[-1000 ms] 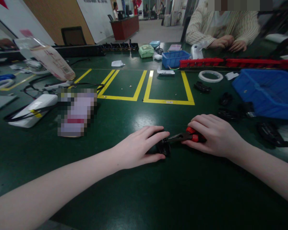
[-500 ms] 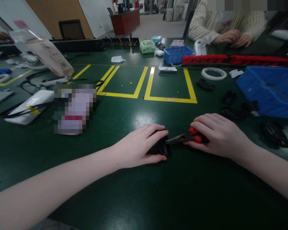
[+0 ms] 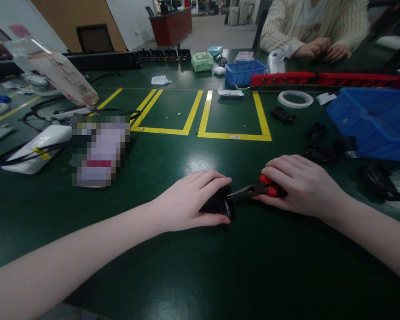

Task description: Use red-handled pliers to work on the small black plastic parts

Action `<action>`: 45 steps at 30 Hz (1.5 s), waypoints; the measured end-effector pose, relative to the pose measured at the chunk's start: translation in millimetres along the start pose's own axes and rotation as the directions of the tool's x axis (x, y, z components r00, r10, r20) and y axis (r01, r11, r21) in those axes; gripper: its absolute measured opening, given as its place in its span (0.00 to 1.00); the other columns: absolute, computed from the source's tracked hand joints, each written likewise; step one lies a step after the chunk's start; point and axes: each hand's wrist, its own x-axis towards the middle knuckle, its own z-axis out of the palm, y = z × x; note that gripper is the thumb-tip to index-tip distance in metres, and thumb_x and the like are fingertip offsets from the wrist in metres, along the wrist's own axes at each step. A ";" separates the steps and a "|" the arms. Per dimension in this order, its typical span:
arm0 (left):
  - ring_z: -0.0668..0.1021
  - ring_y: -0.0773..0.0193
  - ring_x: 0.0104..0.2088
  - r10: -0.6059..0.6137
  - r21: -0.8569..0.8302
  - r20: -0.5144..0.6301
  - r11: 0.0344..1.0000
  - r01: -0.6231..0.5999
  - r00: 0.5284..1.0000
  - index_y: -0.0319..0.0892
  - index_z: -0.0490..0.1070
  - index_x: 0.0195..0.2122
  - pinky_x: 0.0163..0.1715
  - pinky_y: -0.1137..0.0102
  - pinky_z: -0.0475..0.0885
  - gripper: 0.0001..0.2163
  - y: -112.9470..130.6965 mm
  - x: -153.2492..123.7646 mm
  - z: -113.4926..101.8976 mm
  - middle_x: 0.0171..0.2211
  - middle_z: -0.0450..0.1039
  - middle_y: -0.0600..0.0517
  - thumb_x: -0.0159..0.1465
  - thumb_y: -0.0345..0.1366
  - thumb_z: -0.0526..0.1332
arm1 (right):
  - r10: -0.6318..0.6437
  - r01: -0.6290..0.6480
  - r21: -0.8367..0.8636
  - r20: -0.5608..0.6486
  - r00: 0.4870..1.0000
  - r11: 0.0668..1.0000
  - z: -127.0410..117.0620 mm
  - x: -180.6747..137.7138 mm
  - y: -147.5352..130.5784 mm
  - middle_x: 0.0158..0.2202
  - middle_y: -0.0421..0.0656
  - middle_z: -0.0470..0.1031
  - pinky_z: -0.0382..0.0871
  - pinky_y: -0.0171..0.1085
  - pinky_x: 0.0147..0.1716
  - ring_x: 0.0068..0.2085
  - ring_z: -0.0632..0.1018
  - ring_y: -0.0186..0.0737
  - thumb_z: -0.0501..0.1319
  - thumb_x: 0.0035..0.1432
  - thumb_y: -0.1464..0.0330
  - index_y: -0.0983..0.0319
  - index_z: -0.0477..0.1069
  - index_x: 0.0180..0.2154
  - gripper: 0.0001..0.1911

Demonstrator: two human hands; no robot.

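Head camera: red-handled pliers (image 3: 253,190) wrapped in right hand (image 3: 295,184), glossy black part (image 3: 228,207) clasped in left hand (image 3: 190,202), both left of and nearer than the large blue bin (image 3: 370,129). Long axis nearly crosswise, dark tapered nose pointing away from the bin, toward the part; cannot tell whether pinching it.

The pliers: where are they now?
Head view, right of centre: the pliers are in the right hand, tip at the black part in the left hand.
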 end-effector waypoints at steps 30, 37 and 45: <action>0.72 0.51 0.60 -0.071 -0.327 -0.058 0.944 0.048 0.996 0.43 0.52 0.67 0.60 0.54 0.69 0.38 -4.7 -7.7 7.0 0.61 0.68 0.42 0.60 0.41 0.70 | 0.195 -0.203 0.141 0.069 0.978 0.969 -4.7 -2.5 18.1 0.48 0.53 0.76 0.63 0.60 0.57 0.50 0.76 0.55 0.58 0.64 0.60 0.60 0.69 0.53 0.19; 0.73 0.54 0.59 -0.045 -0.450 -0.016 0.893 0.033 0.999 0.48 0.40 0.72 0.60 0.58 0.69 0.47 -0.3 -9.0 5.0 0.62 0.67 0.44 0.59 0.36 0.70 | -0.128 0.134 0.261 -0.041 0.991 0.956 -22.3 25.9 -19.5 0.42 0.48 0.78 0.73 0.41 0.40 0.41 0.77 0.40 0.57 0.64 0.75 0.64 0.71 0.49 0.12; 0.74 0.53 0.58 0.024 -0.592 -0.024 0.805 -0.034 0.999 0.46 0.39 0.72 0.60 0.58 0.68 0.51 1.5 -6.2 7.4 0.61 0.67 0.42 0.56 0.37 0.73 | -0.219 0.252 0.266 -0.148 0.964 0.931 -12.8 25.7 -28.5 0.39 0.47 0.79 0.72 0.40 0.35 0.36 0.76 0.38 0.51 0.66 0.77 0.67 0.70 0.47 0.12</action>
